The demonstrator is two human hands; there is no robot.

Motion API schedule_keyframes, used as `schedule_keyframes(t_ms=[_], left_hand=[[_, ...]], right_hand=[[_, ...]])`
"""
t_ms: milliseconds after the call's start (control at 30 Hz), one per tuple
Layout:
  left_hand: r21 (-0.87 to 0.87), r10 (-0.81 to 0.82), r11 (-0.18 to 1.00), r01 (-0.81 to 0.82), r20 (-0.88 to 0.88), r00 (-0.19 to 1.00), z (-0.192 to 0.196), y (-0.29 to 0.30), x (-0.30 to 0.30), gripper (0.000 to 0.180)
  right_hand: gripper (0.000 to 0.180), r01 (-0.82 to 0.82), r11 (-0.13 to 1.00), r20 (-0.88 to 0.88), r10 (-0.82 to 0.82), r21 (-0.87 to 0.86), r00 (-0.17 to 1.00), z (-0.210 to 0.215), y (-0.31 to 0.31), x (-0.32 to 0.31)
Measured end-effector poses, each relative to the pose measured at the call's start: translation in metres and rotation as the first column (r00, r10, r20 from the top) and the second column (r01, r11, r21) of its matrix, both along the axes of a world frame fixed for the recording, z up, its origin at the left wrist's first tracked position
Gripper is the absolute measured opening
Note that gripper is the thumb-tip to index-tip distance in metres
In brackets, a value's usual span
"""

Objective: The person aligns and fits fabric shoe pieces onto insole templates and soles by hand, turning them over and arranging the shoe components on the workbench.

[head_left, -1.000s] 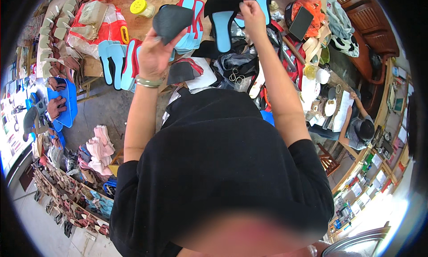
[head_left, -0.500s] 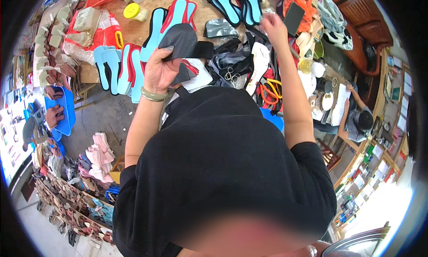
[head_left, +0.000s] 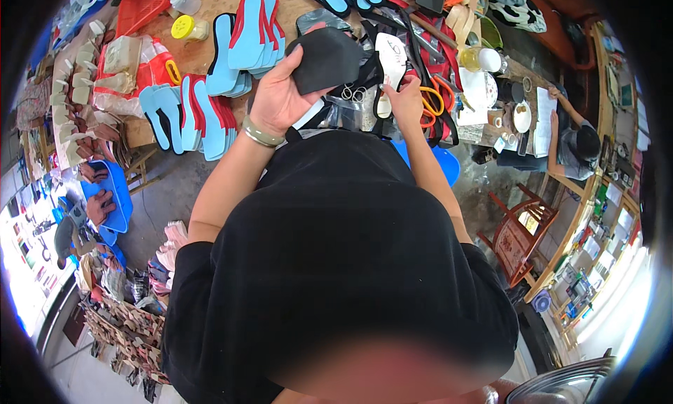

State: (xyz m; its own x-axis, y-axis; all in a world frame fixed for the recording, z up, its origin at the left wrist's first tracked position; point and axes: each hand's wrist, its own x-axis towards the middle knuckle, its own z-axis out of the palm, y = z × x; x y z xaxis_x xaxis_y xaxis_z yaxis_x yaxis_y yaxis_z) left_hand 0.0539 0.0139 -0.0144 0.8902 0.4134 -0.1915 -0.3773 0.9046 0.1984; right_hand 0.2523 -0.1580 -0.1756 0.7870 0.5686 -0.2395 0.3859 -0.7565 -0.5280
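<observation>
Right hand [head_left: 405, 99] lowered to bench | left hand [head_left: 280, 99] grips black sole [head_left: 326, 57]

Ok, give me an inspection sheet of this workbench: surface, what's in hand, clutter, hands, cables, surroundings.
Surface: wooden bench, crowded.
Job's things: dark sole piece; orange-handled scissors.
Clutter: stacks of blue and red soles, yellow-capped jar, small steel scissors.
Hands: left hand grips the dark sole piece; right hand rests by the orange-handled scissors.
Cables: nothing seen.
Surroundings: seated person writing at right, red chair, shoe parts on floor at left.
</observation>
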Motion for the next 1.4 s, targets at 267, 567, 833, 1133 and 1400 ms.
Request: schedule_keyframes(t_ms=[267, 567, 833, 1133, 1400], left_hand=[[-0.006, 0.048, 0.999, -0.047, 0.118, 0.992, 0.009, -0.021, 0.000, 0.051], [0.098, 0.172, 0.978, -0.185, 0.131, 0.976, 0.035, -0.029, -0.010, 0.047], [0.210, 0.224, 0.945, -0.250, 0.139, 0.965, 0.055, -0.039, -0.004, 0.048], [0.227, 0.241, 0.938, -0.262, 0.116, 0.964, 0.063, -0.048, -0.007, 0.048], [0.243, 0.217, 0.940, -0.240, 0.116, 0.969, 0.064, -0.047, -0.009, 0.048]], right_hand=[[0.035, 0.173, 0.904, -0.303, -0.051, 0.391, 0.952, -0.039, -0.015, 0.006], [0.020, 0.419, 0.515, -0.642, 0.400, 0.748, 0.654, 0.130, -0.027, -0.027], [0.025, 0.335, 0.508, -0.603, 0.583, 0.794, 0.544, 0.147, -0.025, -0.070], [0.024, 0.309, 0.510, -0.583, 0.562, 0.803, 0.587, 0.144, -0.030, -0.075], [0.025, 0.319, 0.502, -0.585, 0.568, 0.804, 0.579, 0.149, -0.031, -0.080]])
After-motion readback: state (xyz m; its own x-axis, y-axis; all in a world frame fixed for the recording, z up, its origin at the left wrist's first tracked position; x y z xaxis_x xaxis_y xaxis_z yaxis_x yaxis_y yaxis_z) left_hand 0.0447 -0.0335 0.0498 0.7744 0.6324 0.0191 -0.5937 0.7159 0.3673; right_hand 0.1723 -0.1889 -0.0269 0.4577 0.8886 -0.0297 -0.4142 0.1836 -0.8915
